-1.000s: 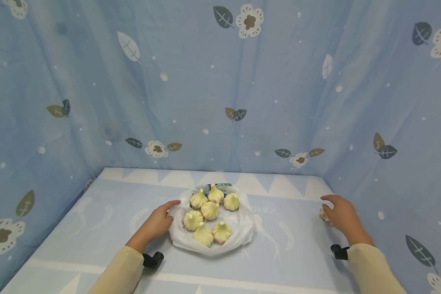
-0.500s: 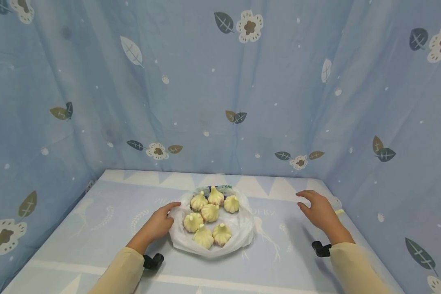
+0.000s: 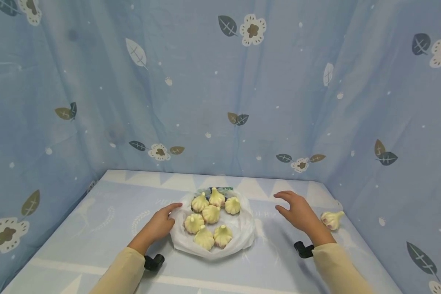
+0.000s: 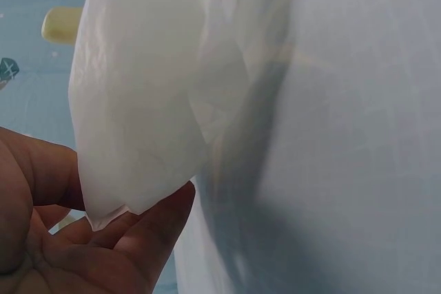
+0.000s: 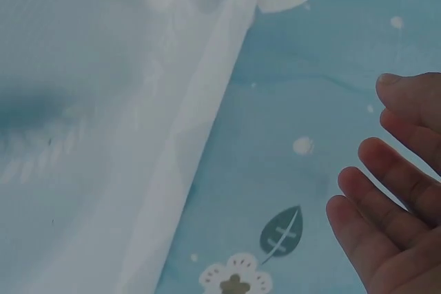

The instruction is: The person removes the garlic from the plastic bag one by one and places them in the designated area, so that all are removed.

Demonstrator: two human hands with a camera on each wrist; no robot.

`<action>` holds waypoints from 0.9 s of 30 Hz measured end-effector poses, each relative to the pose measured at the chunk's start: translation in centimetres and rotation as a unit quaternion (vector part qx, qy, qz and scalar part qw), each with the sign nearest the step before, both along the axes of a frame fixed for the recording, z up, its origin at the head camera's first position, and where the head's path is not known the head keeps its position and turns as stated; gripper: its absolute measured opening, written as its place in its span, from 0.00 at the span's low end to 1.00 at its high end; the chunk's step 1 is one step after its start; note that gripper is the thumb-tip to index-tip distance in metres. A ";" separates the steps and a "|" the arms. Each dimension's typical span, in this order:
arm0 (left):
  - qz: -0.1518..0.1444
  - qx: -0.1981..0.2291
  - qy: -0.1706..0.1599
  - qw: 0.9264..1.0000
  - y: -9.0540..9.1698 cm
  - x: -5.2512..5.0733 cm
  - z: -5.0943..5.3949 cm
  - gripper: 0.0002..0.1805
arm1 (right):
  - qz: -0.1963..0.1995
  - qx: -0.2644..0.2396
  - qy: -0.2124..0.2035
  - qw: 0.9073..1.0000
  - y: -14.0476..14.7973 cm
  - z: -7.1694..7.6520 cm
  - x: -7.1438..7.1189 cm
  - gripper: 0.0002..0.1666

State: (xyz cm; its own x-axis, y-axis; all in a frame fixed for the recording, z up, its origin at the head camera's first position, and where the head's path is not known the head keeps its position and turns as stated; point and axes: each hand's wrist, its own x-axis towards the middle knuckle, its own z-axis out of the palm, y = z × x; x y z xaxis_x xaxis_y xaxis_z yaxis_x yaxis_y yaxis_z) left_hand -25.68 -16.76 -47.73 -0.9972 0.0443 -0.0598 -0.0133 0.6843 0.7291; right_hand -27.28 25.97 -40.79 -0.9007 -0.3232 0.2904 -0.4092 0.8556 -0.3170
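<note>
A white plastic bag [image 3: 247, 228] lies spread on the table, its rim rolled round several garlic bulbs [image 3: 211, 214]. My left hand [image 3: 158, 224] pinches the left rim of the bag. In the left wrist view the bag's thin edge [image 4: 138, 135] sits between thumb and fingers, and a garlic stem [image 4: 62, 25] shows behind it. To the right of the bag, my right hand [image 3: 297, 210] hovers over the table with fingers spread and nothing held. A single garlic bulb [image 3: 331, 219] lies on the table behind the right wrist, near the right edge.
The table [image 3: 106, 228] has a pale blue and white patterned cover. A blue curtain [image 3: 191, 81] with leaf and flower prints surrounds its back and sides. Black wrist cameras [image 3: 155, 262] stick out beneath both wrists.
My right hand has moved left from the table's right edge toward the bag, leaving the single garlic bulb in view. The left hand and the bag have stayed in place.
</note>
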 end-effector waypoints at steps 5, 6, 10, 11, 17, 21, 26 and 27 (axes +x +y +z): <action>-0.001 -0.003 -0.002 1.000 0.0 0.0 0.1 0.33 | 0.020 -0.007 -0.010 1.000 -1.9 -0.2 0.1 0.24; -0.001 -0.003 -0.001 1.000 0.0 0.0 0.1 0.33 | 0.024 -0.009 -0.012 1.000 -2.2 -0.3 0.1 0.24; -0.004 -0.006 0.002 1.000 0.0 0.0 0.1 0.32 | 0.044 -0.019 -0.018 0.999 -3.5 -0.5 0.4 0.24; -0.004 -0.007 0.002 1.000 0.0 0.0 0.1 0.32 | 0.049 -0.021 -0.019 0.998 -3.8 -0.6 0.4 0.24; 0.001 -0.006 -0.008 1.000 0.1 0.0 0.2 0.33 | 0.079 -0.032 -0.029 0.996 -5.7 -1.2 0.7 0.25; 0.002 -0.008 -0.009 1.000 0.2 0.0 0.2 0.33 | 0.097 -0.040 -0.033 0.994 -6.7 -1.5 0.9 0.25; 0.004 -0.007 -0.011 1.000 0.2 -0.1 0.1 0.33 | 0.124 -0.040 -0.042 0.991 -7.9 -2.0 1.0 0.25; 0.004 -0.006 -0.010 1.000 0.2 -0.1 0.0 0.33 | 0.128 -0.038 -0.044 0.990 -8.1 -2.1 1.0 0.25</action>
